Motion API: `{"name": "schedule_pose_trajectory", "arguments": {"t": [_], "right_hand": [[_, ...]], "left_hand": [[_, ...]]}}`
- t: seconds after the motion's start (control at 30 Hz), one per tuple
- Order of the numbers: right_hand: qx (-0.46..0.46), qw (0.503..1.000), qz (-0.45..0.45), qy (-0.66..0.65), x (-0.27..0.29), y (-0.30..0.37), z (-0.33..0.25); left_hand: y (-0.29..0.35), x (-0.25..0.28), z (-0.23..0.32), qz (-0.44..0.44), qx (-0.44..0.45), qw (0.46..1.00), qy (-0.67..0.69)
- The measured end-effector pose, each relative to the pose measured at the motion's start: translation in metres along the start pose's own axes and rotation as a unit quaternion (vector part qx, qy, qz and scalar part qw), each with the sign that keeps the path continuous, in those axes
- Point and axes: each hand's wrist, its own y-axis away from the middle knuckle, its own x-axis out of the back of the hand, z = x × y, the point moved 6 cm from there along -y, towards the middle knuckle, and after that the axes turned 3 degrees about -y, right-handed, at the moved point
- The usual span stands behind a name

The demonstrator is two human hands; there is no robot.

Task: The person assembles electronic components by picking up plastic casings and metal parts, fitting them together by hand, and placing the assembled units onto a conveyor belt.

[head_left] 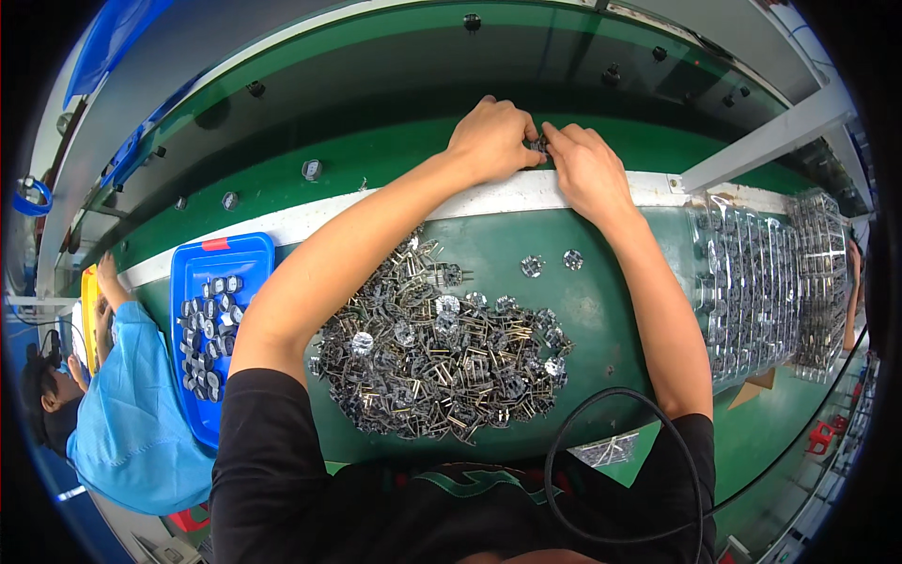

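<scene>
Both my arms reach forward over a white rail [517,191] to the green conveyor belt. My left hand [491,139] pinches a small dark part [538,145] with bits of metal showing. From the other side, the fingers of my right hand [590,171] close on the same part, and together the hands cover most of it. A large heap of small black parts with metal pins [451,367] lies on the green table nearer to me. Two loose round parts, a left one [532,267] and a right one [573,259], lie between heap and rail.
A blue tray [252,252] holding several small dark parts stands left. Stacked clear plastic trays [752,291] fill the right side. Small parts, one a squarish piece [312,169], sit along the belt. A black cable [554,461] loops before me. A person in blue [141,414] works at far left.
</scene>
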Motion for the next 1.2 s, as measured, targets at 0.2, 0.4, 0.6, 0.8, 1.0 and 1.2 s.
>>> {"name": "schedule_pose_trajectory", "arguments": {"t": [0.2,0.4,0.6,0.8,1.0,1.2], "right_hand": [[-0.009,0.994,0.108,-0.009,0.069,0.033,-0.001],[0.037,0.935,-0.207,-0.284,0.067,0.087,-0.041],[0.027,0.946,-0.184,-0.267,0.063,0.089,-0.031],[-0.060,0.964,-0.143,-0.215,0.066,0.084,-0.021],[-0.109,0.973,-0.148,-0.139,0.060,0.089,-0.002],[-0.189,0.943,-0.175,-0.209,0.056,0.075,0.006]], "left_hand": [[-0.033,-0.011,-0.004,0.010,-0.008,1.000,0.002],[-0.070,-0.003,-0.038,-0.006,0.046,0.999,-0.010],[-0.067,0.011,-0.068,-0.005,0.094,0.984,0.149],[-0.018,0.001,-0.011,-0.149,-0.116,0.973,0.130],[-0.019,-0.001,-0.002,-0.104,-0.091,0.990,0.040],[-0.015,-0.001,-0.011,-0.079,-0.101,0.989,0.076]]}}
